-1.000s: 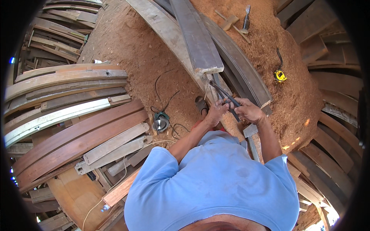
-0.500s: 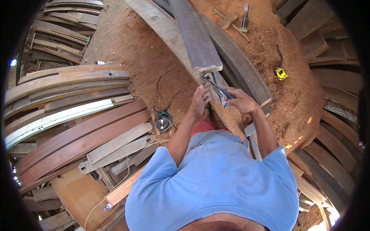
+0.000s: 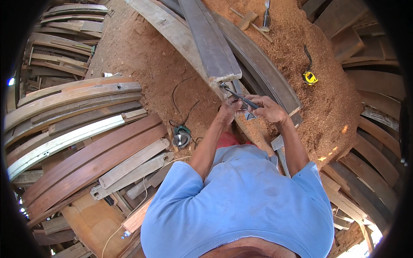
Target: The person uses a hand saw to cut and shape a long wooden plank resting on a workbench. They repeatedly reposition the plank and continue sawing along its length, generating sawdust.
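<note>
A dark long-handled tool that looks like pincers (image 3: 236, 94) slants down from the sawn end of a grey-brown beam (image 3: 211, 47). Its head sits just below that end; what it bites on is too small to make out. My right hand (image 3: 270, 111) is closed round the handles from the right. From the left, my left hand (image 3: 228, 112) has its fingers closed at the handles too, close to the right hand. Beneath the beam lie long curved planks (image 3: 258, 51). A grey metal-looking blade (image 3: 278, 143) on a pale handle is beside my right forearm.
On the sawdust at right lie a yellow tape measure (image 3: 309, 78), a wooden mallet (image 3: 248, 20) and a chisel-like tool (image 3: 266, 17). At left, a green circular saw (image 3: 181, 136) with a cord rests beside stacked curved timbers (image 3: 90, 159). More planks (image 3: 378, 112) line the right side.
My left hand has moved right and up against the tool's handles, next to my right hand. The tool's head stays at the beam's end. The whole view has shifted slightly.
</note>
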A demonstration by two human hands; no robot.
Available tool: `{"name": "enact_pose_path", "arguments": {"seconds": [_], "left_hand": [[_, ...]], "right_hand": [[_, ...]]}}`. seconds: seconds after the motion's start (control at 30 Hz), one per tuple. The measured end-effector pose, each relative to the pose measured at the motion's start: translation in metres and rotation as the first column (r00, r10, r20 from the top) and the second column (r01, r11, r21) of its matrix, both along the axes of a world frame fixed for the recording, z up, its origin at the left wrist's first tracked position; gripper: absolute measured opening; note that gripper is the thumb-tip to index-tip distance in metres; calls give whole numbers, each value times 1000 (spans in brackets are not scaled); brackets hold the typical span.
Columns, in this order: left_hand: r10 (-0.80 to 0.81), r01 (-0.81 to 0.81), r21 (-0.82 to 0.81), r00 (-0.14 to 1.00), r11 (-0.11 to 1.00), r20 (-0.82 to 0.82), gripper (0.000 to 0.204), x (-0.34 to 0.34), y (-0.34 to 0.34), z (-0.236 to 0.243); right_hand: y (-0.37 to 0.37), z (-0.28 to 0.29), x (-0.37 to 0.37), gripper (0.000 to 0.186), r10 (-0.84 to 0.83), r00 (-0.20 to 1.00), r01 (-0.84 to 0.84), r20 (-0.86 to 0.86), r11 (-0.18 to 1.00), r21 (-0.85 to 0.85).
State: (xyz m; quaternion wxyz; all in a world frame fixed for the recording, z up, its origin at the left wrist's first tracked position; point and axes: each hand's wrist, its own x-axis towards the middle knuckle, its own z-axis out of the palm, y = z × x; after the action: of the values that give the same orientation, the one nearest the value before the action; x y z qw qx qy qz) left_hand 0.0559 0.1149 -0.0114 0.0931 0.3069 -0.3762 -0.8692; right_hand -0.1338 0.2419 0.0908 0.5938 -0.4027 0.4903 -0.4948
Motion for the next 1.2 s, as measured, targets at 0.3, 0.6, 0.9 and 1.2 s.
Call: {"name": "enact_pose_path", "arguments": {"seconds": [0.3,0.6,0.9,1.2], "left_hand": [[64,-37,108,965,993,-255,31,-14,9,3],[3,-3,-15,1000,1000,-6,31,25,-27,-21],[340,-149,-533,898,833,280,79,-50,-153,68],[457,262,-761,668,594,587,81,-72,-137,93]], "right_hand": [[5,37,33,49,191,764,50,-617,935,352],[-4,22,48,51,259,692,144,-674,866,479],[4,-50,59,36,45,998,-58,48,950,306],[4,-59,34,25,97,932,-22,-350,977,212]]}}
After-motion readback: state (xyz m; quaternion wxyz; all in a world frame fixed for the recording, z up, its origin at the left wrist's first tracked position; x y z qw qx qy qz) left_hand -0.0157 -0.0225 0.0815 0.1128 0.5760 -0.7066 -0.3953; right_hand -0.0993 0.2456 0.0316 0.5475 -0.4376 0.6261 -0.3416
